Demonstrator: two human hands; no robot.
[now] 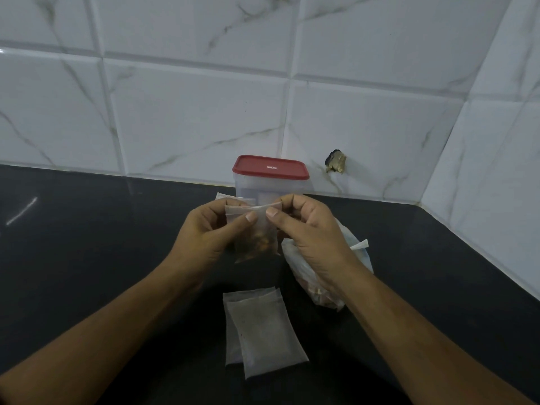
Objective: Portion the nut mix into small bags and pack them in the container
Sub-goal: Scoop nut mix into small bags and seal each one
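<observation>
A small clear zip bag (pixel 257 238) with nuts in its lower half hangs above the black counter. My left hand (pixel 210 235) pinches its top strip at the left, and my right hand (pixel 306 232) pinches the same strip at the right. Behind the hands stands a clear plastic container (pixel 270 182) with its red lid on. The big plastic bag of nut mix (pixel 309 273) lies on the counter under my right wrist, partly hidden. Two empty small bags (pixel 263 331) lie overlapped in front of me.
The black counter (pixel 102 244) runs back to a white marble-tiled wall, which turns a corner at the right. Another small bag's edge (pixel 225 197) shows left of the container. A chipped hole (pixel 336 162) marks the wall tile to the right of the container.
</observation>
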